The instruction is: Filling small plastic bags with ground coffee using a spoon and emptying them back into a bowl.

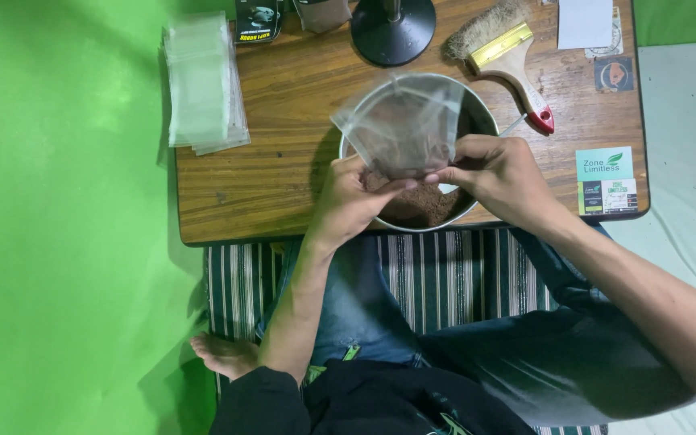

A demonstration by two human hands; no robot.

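While both hands, left hand and right hand, pinch the clear bag above the bowl, opening its mouth seems the step; filling needs a steady grip.

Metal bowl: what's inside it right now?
The metal bowl holds brown powder, visible at its near side. The clear plastic bag, held over it by the left hand and right hand, hides the rest of its contents.

Clear plastic pouch pinched between both hands' fingers; stack of clear pouches far left; green-and-white rectangular label right of them.
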